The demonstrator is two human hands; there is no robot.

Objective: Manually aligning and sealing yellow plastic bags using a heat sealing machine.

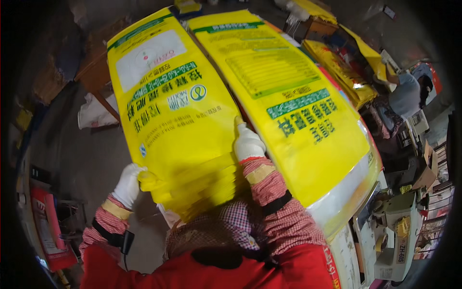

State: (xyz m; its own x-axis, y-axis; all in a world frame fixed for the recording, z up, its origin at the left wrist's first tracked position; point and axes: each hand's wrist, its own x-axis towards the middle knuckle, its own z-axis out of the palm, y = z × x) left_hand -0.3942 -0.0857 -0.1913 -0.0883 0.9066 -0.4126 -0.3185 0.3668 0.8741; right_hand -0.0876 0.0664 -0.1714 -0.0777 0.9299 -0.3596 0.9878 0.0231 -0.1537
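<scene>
A long yellow woven sack [192, 139] with green bands and dark print lies stretched out in front of me. Its near end is folded and bunched close to my body, blurred by motion. At the near left corner, my left hand [129, 185], in a white glove, is closed on the sack's edge. My right hand [250, 144], also gloved in white with a bare fingertip showing, grips the sack's right edge. Beside that hand, to the right, lies a pile of similar yellow sacks [308, 159] with a pale band at its near end.
A pale green sewing machine [397, 236] stands at the lower right, with a cardboard box [428, 166] beyond it. Further back, another person [404, 96] is beside more yellow sacks [341, 72]. A wooden table [96, 70] and a white sack [98, 111] are at the left.
</scene>
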